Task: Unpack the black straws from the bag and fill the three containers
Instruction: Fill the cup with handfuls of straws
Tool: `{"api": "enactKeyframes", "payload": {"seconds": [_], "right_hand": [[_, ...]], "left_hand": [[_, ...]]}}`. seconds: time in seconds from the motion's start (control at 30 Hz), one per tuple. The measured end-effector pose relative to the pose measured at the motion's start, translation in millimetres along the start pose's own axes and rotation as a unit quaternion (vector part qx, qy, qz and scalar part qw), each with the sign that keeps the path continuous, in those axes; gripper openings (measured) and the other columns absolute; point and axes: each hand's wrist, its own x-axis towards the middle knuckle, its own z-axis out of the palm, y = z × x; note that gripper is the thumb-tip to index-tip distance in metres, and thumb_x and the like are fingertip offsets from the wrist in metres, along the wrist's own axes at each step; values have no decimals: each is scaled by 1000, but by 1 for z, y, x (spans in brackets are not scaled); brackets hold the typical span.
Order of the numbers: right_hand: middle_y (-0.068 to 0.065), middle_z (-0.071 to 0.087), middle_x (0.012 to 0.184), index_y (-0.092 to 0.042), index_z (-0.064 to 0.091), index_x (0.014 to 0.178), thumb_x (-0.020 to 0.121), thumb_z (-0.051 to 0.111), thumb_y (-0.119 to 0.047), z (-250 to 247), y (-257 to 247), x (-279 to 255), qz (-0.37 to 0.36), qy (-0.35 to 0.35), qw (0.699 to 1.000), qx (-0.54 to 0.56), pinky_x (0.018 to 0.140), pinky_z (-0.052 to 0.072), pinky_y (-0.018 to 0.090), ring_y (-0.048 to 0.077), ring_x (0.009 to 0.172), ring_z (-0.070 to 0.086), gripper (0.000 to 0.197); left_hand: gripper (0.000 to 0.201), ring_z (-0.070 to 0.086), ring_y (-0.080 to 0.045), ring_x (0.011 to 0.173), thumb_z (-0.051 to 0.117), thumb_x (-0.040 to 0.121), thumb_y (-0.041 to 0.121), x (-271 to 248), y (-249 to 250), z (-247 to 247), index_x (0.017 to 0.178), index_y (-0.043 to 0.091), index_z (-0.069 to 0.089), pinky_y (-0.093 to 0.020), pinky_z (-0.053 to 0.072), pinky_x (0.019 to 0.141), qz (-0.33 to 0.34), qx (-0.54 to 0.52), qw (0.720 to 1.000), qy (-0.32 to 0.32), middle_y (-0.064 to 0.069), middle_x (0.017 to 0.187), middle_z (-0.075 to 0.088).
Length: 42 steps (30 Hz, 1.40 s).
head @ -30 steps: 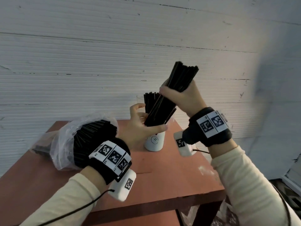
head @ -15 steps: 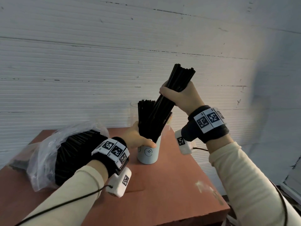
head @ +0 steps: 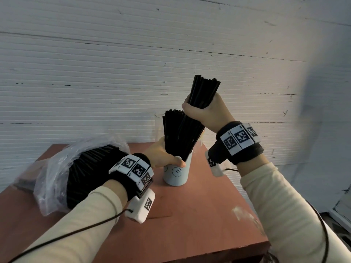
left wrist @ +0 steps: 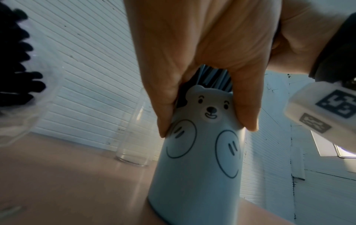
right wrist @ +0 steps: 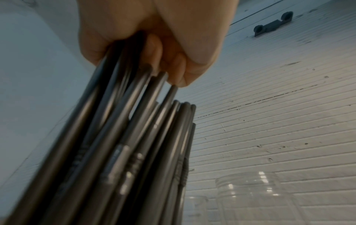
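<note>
Straws (head: 191, 128) — lower in cup (head: 175, 172) now

A tilted bundle of black straws (head: 191, 130) enters the pale-blue bear cup (head: 175, 173); the clear bag (head: 57, 168) left holds more, perhaps hundreds.

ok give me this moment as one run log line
left hand: holds bear cup at rim | right hand: grips straw bundle, lower ends in cup | bag: still holds straws | glass jar: empty

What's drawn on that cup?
A smiling bear face on the pale blue cup, clearest in the left wrist view.
</note>
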Motion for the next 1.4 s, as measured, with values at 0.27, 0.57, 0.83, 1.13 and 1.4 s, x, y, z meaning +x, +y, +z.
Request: {"api": "enactKeyframes", "payload": {"seconds": [0.27, 0.57, 0.83, 1.13, 1.4], "right_hand": [[19, 60, 72, 7, 59, 78, 85, 66, -11, 9, 10, -7, 16, -15, 1000, -10, 60, 51, 24, 13, 65, 61, 21], [0, 65, 76, -15, 60, 78, 67, 61, -59, 23, 23, -8, 53, -43, 990, -124, 93, 45, 53, 22, 88, 62, 44], [-5, 49, 115, -31, 54, 110, 66, 58, -75, 29, 21, -15, 30, -15, 975, -219, 104, 34, 45, 21, 115, 40, 62], [5, 37, 147, -12, 30, 148, 91, 66, -28, 14, 1, -17, -122, 108, 983, -80, 111, 31, 20, 15, 136, 37, 69], [2, 64, 125, -11, 59, 129, 93, 59, -14, 27, 17, -16, -147, 94, 973, -148, 96, 41, 13, 14, 115, 58, 37]], "left_hand": [[98, 55, -11, 115, 88, 41, 40, 1, -3, 1, 129, 36, 45, -41, 45, 103, 21, 4, 1000, 14, 12, 117, 61], [101, 61, -10, 109, 91, 37, 48, -1, -8, 1, 127, 31, 48, -38, 49, 99, 15, -2, 998, 56, 10, 114, 65], [101, 59, -7, 111, 92, 39, 49, -1, -6, 0, 129, 35, 46, -37, 48, 100, 13, 16, 999, 36, 14, 116, 64], [99, 56, -14, 114, 93, 48, 38, -2, -4, 2, 134, 29, 45, -36, 46, 102, -3, 30, 997, 66, 9, 122, 60], [117, 56, -13, 116, 90, 33, 54, -5, 1, -1, 137, 28, 42, -38, 46, 103, -8, 31, 998, 45, 10, 122, 60]]}}
